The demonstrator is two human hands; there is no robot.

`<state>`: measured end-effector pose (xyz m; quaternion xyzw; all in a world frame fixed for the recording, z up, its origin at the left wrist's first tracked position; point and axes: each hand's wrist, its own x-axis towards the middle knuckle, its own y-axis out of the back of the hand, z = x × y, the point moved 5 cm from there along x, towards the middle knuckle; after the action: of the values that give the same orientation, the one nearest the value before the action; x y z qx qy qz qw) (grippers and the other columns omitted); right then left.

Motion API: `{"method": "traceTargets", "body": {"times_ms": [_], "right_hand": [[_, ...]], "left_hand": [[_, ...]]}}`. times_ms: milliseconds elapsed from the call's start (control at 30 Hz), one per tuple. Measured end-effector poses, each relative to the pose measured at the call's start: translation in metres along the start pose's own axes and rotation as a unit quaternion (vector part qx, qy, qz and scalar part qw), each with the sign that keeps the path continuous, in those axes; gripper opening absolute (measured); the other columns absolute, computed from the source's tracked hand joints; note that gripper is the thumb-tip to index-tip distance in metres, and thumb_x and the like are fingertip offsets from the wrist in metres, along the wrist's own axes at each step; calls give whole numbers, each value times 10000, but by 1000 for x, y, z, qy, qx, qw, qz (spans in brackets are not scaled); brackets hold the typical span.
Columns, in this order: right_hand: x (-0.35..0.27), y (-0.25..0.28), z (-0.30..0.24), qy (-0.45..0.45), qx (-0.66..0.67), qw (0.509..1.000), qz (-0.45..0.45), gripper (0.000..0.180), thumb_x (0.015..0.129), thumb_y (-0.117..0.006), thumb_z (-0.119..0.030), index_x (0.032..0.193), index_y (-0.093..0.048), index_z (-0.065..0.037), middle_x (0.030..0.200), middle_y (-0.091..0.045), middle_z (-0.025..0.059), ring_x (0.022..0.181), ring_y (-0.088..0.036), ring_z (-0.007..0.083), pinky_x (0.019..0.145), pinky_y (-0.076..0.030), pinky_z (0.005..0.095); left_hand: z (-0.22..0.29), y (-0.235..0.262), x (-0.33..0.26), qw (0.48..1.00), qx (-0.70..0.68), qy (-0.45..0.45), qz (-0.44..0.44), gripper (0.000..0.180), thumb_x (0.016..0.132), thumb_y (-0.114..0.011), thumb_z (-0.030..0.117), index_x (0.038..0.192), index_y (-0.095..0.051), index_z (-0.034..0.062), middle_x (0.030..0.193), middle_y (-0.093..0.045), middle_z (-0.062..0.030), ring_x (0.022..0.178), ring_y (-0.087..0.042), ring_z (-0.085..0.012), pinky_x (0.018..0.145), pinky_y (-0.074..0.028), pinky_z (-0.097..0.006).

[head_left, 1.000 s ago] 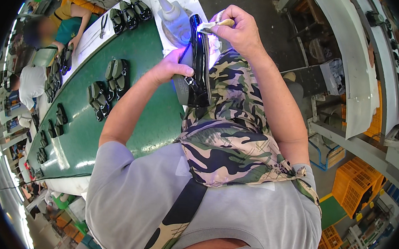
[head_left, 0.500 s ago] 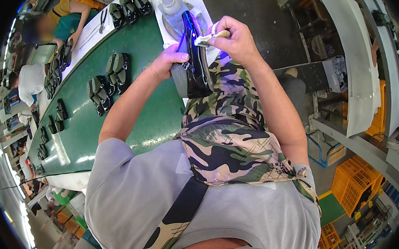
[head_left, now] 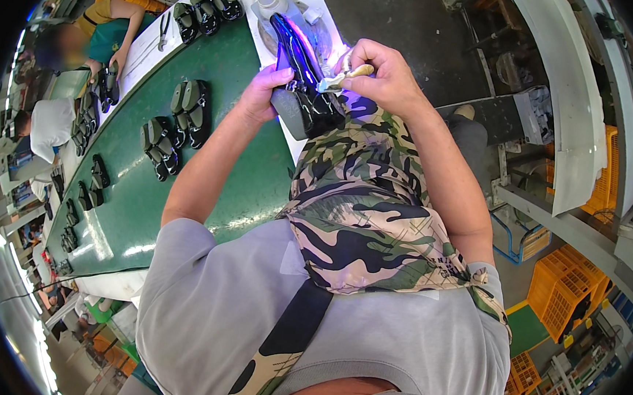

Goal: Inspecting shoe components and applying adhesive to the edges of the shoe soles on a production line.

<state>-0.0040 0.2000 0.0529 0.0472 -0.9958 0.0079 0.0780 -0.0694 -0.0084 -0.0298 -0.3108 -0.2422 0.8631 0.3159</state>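
A glossy black shoe [head_left: 295,45] with a grey sole is held up over a white worktop. My left hand [head_left: 263,92] grips it from the left side, thumb on top. In the fingertips of my right hand [head_left: 387,79] is a crumpled whitish cloth [head_left: 330,84] with a tan, rounded end poking out. The cloth touches the shoe's right side, toward its near end. Bluish-purple light shines on the shoe's upper. Behind it stands a pale bottle with a cone nozzle [head_left: 267,0], beside a round dish that is partly hidden.
Pairs of black shoes [head_left: 190,108] lie on the green conveyor table [head_left: 219,169] to the left. More shoes [head_left: 206,15] line its far edge, near a pliers-like tool [head_left: 164,33]. Across the table, a person [head_left: 112,18] handles shoes. Orange crates [head_left: 563,288] stand at right.
The shoe has tilted, its far end swinging left and its near end rising slightly. My right hand and the cloth have slid toward the shoe's near end.
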Motion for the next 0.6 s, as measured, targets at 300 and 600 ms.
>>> {"method": "traceTargets", "body": {"times_ms": [300,600], "right_hand": [[-18,13,-7,1,16,999,-44,226,758,-698,5,778,-484,-65,920,-632,102,919,-584,162,803,-464,298],[-17,12,18,-47,256,955,140,192,784,-744,10,829,-567,-51,860,-628,36,746,-577,91,673,-476,232]], "left_hand": [[0,6,3,994,-103,-40,20,520,839,-687,228,1285,-530,12,1173,-651,-138,1084,-632,-305,1019,-476,-461],[4,10,4,983,-158,-89,31,544,925,-575,336,1379,-468,56,1317,-580,-153,1209,-557,-343,1094,-393,-511]]}}
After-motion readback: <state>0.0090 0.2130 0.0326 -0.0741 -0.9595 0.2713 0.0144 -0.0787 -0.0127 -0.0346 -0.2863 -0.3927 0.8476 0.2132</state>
